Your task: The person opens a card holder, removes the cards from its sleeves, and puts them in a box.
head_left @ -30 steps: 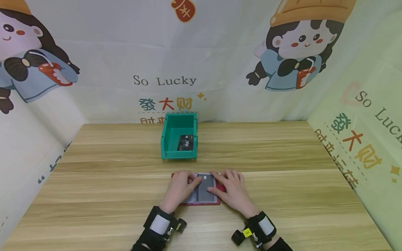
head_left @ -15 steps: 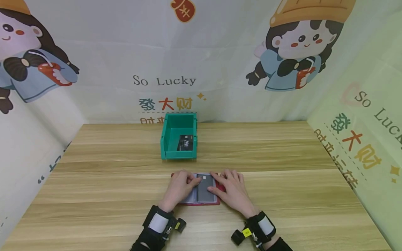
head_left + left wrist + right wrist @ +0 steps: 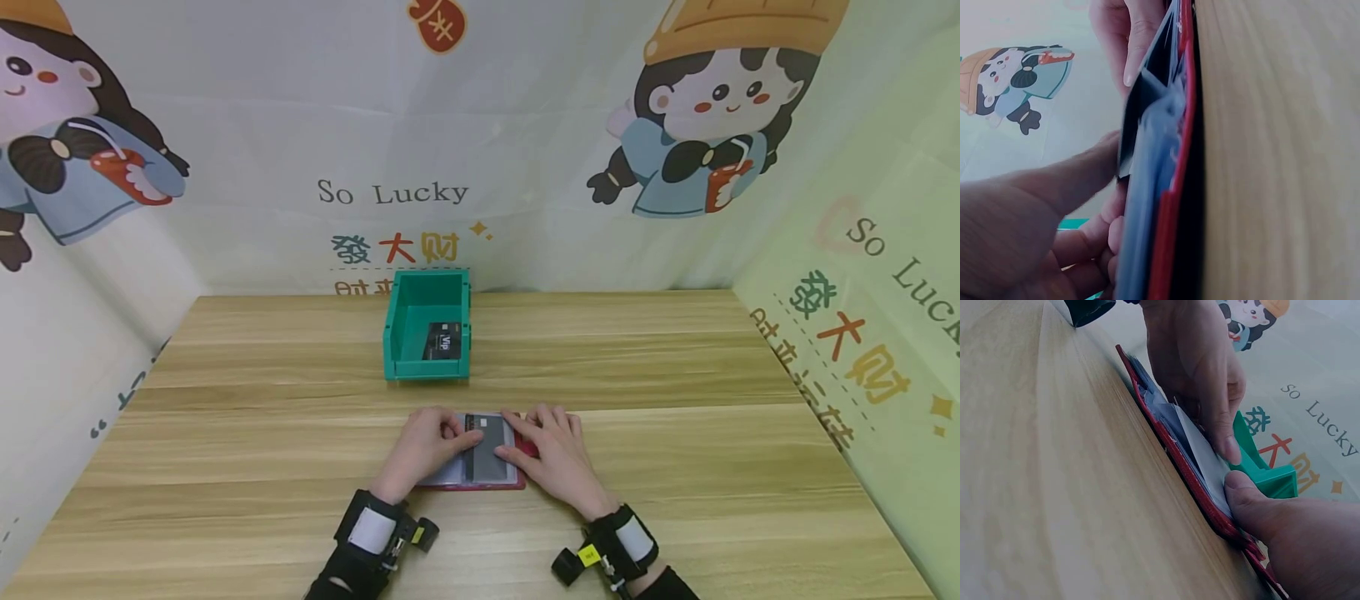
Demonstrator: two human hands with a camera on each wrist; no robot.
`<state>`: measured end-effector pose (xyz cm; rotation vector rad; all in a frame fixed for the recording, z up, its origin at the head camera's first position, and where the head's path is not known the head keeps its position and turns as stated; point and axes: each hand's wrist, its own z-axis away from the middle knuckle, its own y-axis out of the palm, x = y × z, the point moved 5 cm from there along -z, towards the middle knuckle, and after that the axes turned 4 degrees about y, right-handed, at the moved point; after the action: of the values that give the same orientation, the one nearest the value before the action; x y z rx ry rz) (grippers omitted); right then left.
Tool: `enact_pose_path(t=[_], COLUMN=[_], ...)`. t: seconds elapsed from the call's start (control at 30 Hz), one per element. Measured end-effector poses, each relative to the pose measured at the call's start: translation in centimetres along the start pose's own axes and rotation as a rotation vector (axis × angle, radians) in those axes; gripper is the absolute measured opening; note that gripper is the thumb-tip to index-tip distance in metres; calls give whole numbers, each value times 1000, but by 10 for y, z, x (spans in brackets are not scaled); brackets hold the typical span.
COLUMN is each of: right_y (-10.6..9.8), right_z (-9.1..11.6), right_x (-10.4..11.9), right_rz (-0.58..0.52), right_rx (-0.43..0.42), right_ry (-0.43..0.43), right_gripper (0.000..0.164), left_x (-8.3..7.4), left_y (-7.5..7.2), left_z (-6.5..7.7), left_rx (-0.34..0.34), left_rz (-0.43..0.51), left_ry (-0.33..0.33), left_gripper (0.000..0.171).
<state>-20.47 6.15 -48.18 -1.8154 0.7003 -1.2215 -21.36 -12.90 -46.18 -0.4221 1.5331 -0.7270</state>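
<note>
A red card holder (image 3: pixel 480 487) with clear plastic pages (image 3: pixel 446 475) lies spread on the table. On its right-hand page a dark grey card (image 3: pixel 489 462) with a small chip shows, a darker strip along its left side. My left hand (image 3: pixel 423 446) pinches the card's left edge, thumb on top; the fingers beneath are partly hidden. The wrist views show that edge tilted up off the pages. My right hand (image 3: pixel 553 458) rests on the holder's right side, thumb and forefinger extended and spread, pressing on the page. The right thumb (image 3: pixel 1241 490) lies close to the left thumb's tip.
Behind the hands stands a green plastic bin (image 3: pixel 427 371) with a black card marked Vip (image 3: pixel 444 342) inside. The wood-grain table (image 3: pixel 637 358) meets printed cloth walls (image 3: pixel 540 167) at the back and sides. A camera is strapped to each wrist.
My left hand has shifted slightly left, and the grey card has slid left with it, its darker strip now showing. My right hand and the bin stay in place.
</note>
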Motion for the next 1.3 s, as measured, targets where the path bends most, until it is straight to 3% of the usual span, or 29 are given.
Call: enact_pose_path(t=[0.5,0.9,1.3], right_y=[1,1,1], right_z=[-1,-1,0], right_x=[2,2,1], right_rz=[-9,-17,-12], right_rx=[10,14,7], right_ry=[-2,10,4], right_gripper=[55,55,54], left_x=[7,7,15], left_y=[-7,-22,-39], left_z=[2,6,3], left_rx=[-10,4,6], left_rz=[5,-32,95], left_ry=[-29,-129,-209], left_gripper=[29,25,18])
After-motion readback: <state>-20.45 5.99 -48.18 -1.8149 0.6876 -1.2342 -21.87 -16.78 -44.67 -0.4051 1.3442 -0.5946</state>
